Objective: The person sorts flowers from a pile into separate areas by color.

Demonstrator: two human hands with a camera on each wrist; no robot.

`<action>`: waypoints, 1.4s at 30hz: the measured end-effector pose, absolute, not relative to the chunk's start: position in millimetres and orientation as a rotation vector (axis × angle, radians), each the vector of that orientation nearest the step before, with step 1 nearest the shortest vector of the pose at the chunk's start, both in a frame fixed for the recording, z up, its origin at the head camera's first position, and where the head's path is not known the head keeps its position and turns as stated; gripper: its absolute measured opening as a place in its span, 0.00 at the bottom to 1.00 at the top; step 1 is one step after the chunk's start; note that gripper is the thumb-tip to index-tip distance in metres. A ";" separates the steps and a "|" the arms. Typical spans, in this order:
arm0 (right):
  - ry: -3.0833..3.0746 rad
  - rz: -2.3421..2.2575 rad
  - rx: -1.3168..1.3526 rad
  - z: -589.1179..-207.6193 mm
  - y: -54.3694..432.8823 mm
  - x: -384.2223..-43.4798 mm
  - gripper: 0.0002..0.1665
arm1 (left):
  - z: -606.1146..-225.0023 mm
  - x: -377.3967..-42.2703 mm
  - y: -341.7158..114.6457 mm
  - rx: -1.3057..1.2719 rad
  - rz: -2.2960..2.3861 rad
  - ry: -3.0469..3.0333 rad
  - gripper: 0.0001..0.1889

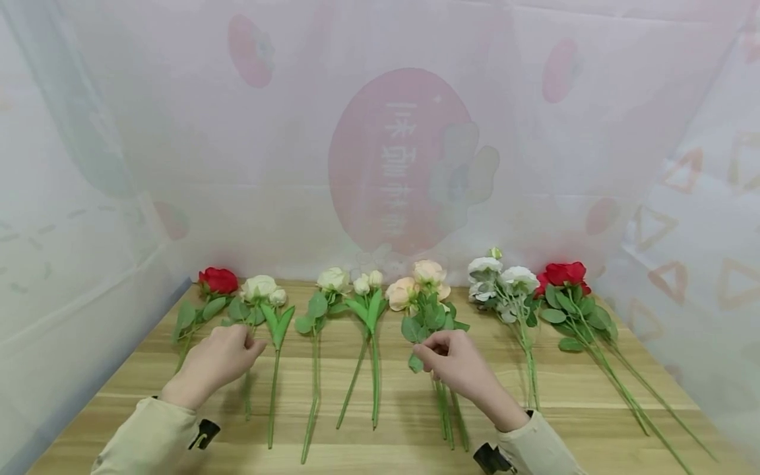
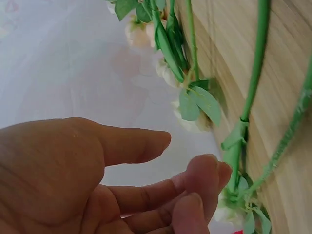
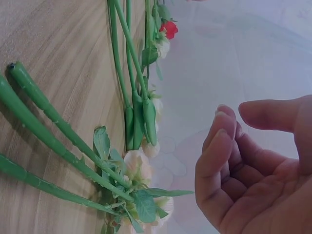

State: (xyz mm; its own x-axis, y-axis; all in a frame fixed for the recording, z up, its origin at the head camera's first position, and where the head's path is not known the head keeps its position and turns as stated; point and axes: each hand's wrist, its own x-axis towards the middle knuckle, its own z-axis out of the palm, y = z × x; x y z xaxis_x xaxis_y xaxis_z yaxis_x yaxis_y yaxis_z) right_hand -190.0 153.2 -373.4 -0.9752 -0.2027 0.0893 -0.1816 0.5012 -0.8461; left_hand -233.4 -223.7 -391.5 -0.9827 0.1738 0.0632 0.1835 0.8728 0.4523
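My left hand (image 1: 222,356) hovers over the stems at the left, near a cream rose (image 1: 259,288) and a green-leaved tulip stem (image 1: 274,376). In the left wrist view its fingers are loosely bent, thumb apart from the fingertips, with nothing between them. My right hand (image 1: 457,363) hangs over the stems of the peach roses (image 1: 418,287), overlapping their leaves in the head view. The right wrist view shows that hand (image 3: 253,165) with relaxed, half-bent fingers, holding nothing. The peach roses' thick green stems (image 3: 58,141) lie below it on the table.
Along the back of the wooden table (image 1: 225,448) lie a red rose (image 1: 218,280), another cream rose (image 1: 334,280), white tulips (image 1: 369,282), white flowers (image 1: 516,280) and red roses (image 1: 564,277). Stems point towards me. A printed cloth (image 1: 285,165) hangs behind and at both sides.
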 end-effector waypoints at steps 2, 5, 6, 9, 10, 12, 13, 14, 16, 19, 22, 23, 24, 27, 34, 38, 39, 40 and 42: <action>2.706 -1.516 -0.347 -373.5 154.1 -190.0 0.11 | -393.8 -235.5 -227.3 -0.268 -0.708 -3.040 0.24; 2.710 -1.512 -0.352 -373.8 155.0 -190.2 0.11 | -396.7 -238.3 -231.2 -0.213 -0.663 -3.081 0.25; 2.709 -1.513 -0.353 -374.1 155.2 -190.2 0.11 | -397.5 -238.9 -232.2 -0.197 -0.651 -3.094 0.26; 2.710 -1.511 -0.353 -374.7 155.6 -190.4 0.12 | -399.9 -240.9 -234.9 -0.173 -0.632 -3.127 0.26; 2.712 -1.507 -0.354 -375.0 155.7 -190.4 0.12 | -400.6 -241.6 -235.6 -0.174 -0.636 -3.132 0.26; 2.714 -1.501 -0.359 -375.3 155.9 -190.4 0.12 | -402.5 -242.3 -236.3 -0.172 -0.637 -3.137 0.26; 2.715 -1.498 -0.362 -375.5 155.9 -190.4 0.12 | -403.5 -243.0 -236.5 -0.172 -0.643 -3.138 0.26; 2.716 -1.496 -0.367 -375.5 156.0 -190.4 0.13 | -404.6 -243.7 -236.7 -0.174 -0.650 -3.141 0.26; 2.716 -1.493 -0.373 -375.7 155.8 -190.3 0.13 | -407.2 -244.7 -236.9 -0.181 -0.668 -3.149 0.26; 2.709 -1.496 -0.375 -375.7 155.1 -190.1 0.13 | -411.6 -245.9 -238.1 -0.198 -0.685 -3.164 0.24; 2.699 -1.497 -0.374 -375.3 153.9 -189.7 0.13 | -415.6 -246.1 -239.1 -0.208 -0.682 -3.180 0.21; 2.692 -1.500 -0.375 -375.0 153.5 -189.5 0.13 | -416.5 -246.2 -239.2 -0.211 -0.682 -3.185 0.20; 2.689 -1.501 -0.377 -374.8 153.2 -189.3 0.12 | -417.5 -246.5 -239.2 -0.217 -0.681 -3.190 0.19; 2.679 -1.501 -0.397 -373.9 152.4 -188.8 0.11 | -419.9 -247.8 -238.8 -0.226 -0.676 -3.204 0.17; 2.679 -1.492 -0.444 -372.9 151.1 -188.4 0.12 | -424.8 -249.7 -240.0 -0.194 -0.735 -3.224 0.12; 2.680 -1.493 -0.446 -373.5 150.9 -188.3 0.13 | -424.4 -249.8 -241.6 -0.209 -0.812 -3.211 0.11; 2.682 -1.493 -0.447 -373.6 150.9 -188.3 0.12 | -423.7 -249.8 -241.9 -0.215 -0.822 -3.203 0.12; 2.684 -1.493 -0.448 -373.8 151.0 -188.3 0.12 | -422.9 -249.7 -242.1 -0.217 -0.839 -3.195 0.12; 2.688 -1.493 -0.446 -374.1 151.1 -188.2 0.12 | -421.8 -249.8 -242.7 -0.221 -0.854 -3.182 0.13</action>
State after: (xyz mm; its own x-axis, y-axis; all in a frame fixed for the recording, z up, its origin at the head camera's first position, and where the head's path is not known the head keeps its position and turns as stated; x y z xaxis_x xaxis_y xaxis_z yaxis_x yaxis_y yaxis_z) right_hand -188.2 151.1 -374.1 -0.9582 -0.2651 0.1079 -0.2317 0.4968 -0.8364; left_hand -249.8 -242.7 -421.8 -0.9783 0.1693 -0.1196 0.0867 0.8582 0.5060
